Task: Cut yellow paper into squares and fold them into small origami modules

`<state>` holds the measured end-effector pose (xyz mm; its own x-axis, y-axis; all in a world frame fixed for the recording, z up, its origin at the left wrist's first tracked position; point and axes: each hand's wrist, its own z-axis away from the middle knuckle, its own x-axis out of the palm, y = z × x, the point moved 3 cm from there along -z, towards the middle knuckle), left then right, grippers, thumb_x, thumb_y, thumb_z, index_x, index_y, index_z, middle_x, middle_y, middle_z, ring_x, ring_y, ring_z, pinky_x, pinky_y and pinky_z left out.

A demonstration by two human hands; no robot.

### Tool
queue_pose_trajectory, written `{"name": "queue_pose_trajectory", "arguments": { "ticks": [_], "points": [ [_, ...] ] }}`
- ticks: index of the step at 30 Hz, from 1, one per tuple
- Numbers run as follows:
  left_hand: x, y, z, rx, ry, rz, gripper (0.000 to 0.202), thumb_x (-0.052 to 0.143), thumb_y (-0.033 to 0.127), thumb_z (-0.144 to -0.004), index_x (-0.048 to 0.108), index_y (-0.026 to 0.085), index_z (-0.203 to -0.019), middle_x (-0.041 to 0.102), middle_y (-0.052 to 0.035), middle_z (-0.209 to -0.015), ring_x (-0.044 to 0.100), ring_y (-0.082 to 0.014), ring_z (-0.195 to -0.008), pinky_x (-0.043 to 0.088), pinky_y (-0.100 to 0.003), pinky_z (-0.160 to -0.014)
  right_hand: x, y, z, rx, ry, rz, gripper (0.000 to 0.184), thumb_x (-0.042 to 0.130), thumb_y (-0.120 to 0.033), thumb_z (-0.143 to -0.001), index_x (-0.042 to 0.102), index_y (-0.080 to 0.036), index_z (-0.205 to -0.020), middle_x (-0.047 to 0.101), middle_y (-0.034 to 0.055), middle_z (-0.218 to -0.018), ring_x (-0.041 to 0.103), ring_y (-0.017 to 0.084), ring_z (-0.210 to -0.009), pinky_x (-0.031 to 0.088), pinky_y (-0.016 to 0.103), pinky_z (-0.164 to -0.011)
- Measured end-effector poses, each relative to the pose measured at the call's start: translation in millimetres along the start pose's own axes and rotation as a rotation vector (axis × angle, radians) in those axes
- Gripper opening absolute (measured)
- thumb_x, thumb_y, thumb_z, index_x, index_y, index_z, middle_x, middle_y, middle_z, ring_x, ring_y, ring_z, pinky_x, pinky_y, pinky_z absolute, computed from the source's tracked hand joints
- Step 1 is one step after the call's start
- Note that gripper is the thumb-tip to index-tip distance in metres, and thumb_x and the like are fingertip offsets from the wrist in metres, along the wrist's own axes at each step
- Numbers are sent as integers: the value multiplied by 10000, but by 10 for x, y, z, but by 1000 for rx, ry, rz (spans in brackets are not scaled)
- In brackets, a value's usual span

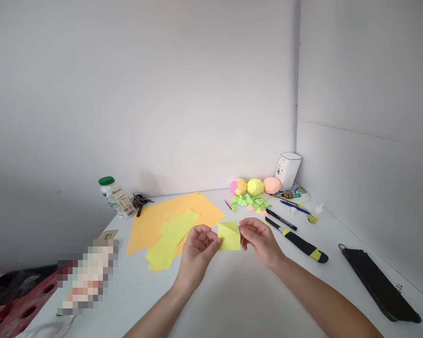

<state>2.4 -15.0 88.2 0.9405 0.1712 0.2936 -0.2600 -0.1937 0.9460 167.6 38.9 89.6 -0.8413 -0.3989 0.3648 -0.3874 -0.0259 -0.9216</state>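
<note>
Between my two hands, above the white table, is a small yellow paper square [229,238] with a diagonal crease or fold across its upper part. My left hand [199,246] pinches its left edge between thumb and fingers. At the right edge, my right hand [259,240] grips the paper with thumb and index finger. Behind my left hand lie several yellow-green paper strips [172,238] on a large orange sheet [144,225]. Beyond my right hand is a heap of small folded green paper pieces [250,202], with a few pink and yellow ones beside it.
Three faceted paper balls, pink-orange [238,186], yellow [255,187] and peach [272,185], sit by the wall. A cutter knife [299,241], black marker [281,219] and black case [379,281] lie to the right. A green-capped bottle [117,197] and keys [140,201] stand left.
</note>
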Motion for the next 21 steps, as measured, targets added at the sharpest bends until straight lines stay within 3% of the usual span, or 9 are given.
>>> {"name": "queue_pose_trajectory", "arguments": {
  "ticks": [21],
  "points": [
    [12, 18, 8, -24, -41, 4, 293, 753, 284, -694, 504, 209, -827, 579, 45, -709, 525, -83, -614, 430, -199, -586, -31, 11, -29, 24, 40, -19, 238, 780, -312, -644, 637, -189, -789, 607, -23, -587, 509, 99, -489, 371, 232, -458]
  ]
}}
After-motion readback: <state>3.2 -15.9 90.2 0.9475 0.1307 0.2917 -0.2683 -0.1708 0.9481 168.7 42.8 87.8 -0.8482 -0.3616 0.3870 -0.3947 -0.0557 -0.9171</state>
